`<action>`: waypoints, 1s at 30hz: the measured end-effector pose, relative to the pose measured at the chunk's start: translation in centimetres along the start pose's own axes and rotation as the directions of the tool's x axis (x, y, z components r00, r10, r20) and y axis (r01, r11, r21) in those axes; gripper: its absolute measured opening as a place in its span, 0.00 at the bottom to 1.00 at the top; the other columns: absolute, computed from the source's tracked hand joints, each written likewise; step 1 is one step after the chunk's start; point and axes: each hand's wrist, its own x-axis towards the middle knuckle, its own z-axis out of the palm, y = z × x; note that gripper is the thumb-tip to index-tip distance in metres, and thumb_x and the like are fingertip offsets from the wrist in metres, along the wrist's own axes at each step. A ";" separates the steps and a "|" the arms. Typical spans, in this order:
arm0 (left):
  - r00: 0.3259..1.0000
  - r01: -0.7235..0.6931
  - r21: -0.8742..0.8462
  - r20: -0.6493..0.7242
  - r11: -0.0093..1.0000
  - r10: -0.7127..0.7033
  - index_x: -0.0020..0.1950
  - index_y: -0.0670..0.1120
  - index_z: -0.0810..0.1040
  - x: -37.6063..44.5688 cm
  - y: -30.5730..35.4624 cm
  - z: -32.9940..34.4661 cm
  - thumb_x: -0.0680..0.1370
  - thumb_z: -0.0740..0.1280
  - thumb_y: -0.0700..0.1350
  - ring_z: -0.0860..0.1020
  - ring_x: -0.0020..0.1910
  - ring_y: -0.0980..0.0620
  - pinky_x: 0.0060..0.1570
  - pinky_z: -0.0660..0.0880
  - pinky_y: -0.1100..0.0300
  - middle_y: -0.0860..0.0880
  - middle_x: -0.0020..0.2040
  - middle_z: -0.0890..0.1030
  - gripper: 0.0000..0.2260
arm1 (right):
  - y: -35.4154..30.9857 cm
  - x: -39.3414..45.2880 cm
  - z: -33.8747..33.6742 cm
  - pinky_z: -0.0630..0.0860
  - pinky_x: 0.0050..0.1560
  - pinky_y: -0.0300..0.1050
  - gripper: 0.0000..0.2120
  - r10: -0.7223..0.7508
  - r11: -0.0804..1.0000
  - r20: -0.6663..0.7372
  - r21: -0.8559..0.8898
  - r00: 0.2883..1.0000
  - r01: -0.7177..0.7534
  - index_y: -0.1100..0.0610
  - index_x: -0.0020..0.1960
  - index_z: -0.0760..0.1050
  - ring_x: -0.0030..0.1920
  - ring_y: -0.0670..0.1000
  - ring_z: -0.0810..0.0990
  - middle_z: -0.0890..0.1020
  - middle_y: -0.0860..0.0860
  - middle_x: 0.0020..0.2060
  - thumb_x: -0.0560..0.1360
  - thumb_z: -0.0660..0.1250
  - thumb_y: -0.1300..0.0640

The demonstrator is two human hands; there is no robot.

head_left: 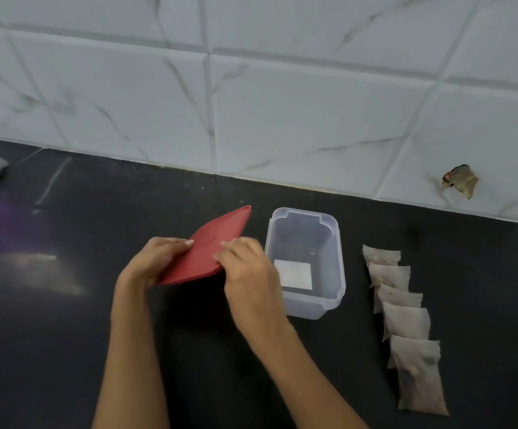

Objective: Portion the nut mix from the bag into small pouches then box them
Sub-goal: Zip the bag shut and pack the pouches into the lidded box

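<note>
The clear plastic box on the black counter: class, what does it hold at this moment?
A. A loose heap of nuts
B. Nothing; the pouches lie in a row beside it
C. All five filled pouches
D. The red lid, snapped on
B: the clear plastic box stands open and bare inside, the five small filled pouches lie in a row to its right, and both hands hold the flat red plastic lid off it.

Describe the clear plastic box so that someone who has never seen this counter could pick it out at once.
On the black counter below the white tiled wall, look just right of the red lid that both hands hold. The clear plastic box stands there open and holds no pouches, with the row of filled pouches to its right. It is the only see-through, rigid container.
</note>
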 end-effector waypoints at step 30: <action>0.773 -0.633 -0.160 -0.184 0.757 0.607 0.57 0.43 0.77 -11.5 8.1 18.0 0.81 0.61 0.38 0.80 0.44 0.54 0.50 0.78 0.58 0.49 0.46 0.82 0.08 | 6.8 -6.4 -14.1 0.73 0.58 0.36 0.14 0.619 0.778 -0.124 0.226 0.775 -0.586 0.48 0.63 0.75 0.54 0.40 0.76 0.79 0.42 0.55 0.78 0.63 0.55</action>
